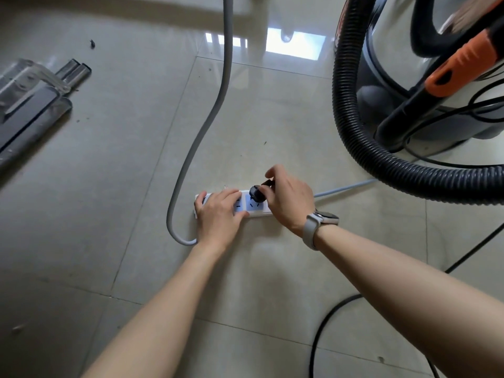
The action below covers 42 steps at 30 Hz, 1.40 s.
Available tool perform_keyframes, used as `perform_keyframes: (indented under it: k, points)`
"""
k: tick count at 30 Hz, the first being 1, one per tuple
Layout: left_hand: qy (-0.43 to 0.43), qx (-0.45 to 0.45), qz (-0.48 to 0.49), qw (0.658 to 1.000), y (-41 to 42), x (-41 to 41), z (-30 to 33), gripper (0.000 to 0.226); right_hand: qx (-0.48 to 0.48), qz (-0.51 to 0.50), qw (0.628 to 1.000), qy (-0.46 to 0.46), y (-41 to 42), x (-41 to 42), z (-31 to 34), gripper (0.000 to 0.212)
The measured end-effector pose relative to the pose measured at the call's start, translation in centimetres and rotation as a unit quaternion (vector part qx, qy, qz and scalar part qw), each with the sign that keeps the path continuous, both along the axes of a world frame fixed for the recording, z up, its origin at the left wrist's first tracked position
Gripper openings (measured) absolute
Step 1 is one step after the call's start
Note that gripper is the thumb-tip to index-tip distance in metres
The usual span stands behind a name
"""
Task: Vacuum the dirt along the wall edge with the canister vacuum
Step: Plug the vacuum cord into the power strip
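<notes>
White strip is pinned flat by the left hand; the right hand pinches the black plug at a socket. Misaligned pins may jam. Vacuum stands far right.

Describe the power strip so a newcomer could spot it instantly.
Start at the steel canister vacuum at upper right and follow its ribbed black hose down to the tiled floor. Left of that bend lies the white power strip, under both hands. It alone is flat, white and socketed, with a black plug on it.
</notes>
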<state>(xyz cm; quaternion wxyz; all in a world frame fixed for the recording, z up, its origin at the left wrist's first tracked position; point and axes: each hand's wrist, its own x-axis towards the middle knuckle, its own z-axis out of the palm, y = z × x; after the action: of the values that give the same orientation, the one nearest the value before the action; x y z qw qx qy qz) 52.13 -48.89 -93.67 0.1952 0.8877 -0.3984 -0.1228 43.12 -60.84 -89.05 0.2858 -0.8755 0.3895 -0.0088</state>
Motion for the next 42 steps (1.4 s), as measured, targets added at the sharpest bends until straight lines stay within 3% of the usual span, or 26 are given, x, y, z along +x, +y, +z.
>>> perform_keyframes:
  k: [5,12,16,20,25,30,32,34,38,42]
  points:
    - [-0.007,-0.006,-0.002,1.000,0.0,-0.1,0.0,0.035,0.024,-0.007,0.999,0.021,0.2,-1.9,-1.2,0.019]
    - [0.034,-0.003,-0.049,0.998,-0.2,0.2,0.8,0.060,0.001,0.115,0.993,-0.001,-1.9,-2.3,-0.1,0.016]
    - [0.061,-0.041,-0.093,0.993,-0.8,0.5,1.4,0.047,0.035,0.114,0.992,-0.027,-2.3,-2.4,0.6,0.015]
    - [0.004,-0.039,-0.126,0.991,-1.5,0.4,2.0,0.034,0.030,0.060,0.997,-0.032,-2.5,-3.6,0.2,0.018]
    - [0.006,-0.007,-0.038,0.999,-1.3,1.1,2.5,0.025,0.025,0.015,0.999,-0.030,-3.5,-5.2,-0.3,0.020]
    - [0.106,0.014,-0.103,0.989,-2.3,0.6,3.3,0.030,-0.018,0.009,0.995,-0.096,-3.2,-4.7,0.1,0.018]
    - [0.145,0.023,-0.096,0.984,-2.6,0.9,3.9,0.016,-0.062,0.003,0.991,-0.115,-3.2,-4.0,0.3,0.016]
    - [0.177,0.067,-0.099,0.977,-2.8,1.4,4.5,0.006,-0.092,0.004,0.989,-0.117,-3.2,-3.7,0.2,0.017]
    - [0.197,0.171,-0.157,0.952,-3.3,2.2,5.1,0.014,-0.086,0.006,0.993,-0.076,-2.9,-3.7,-0.6,0.023]
    - [0.150,0.103,-0.057,0.982,-3.6,2.3,5.0,0.008,-0.123,0.002,0.986,-0.116,-2.1,-4.4,-1.0,0.037]
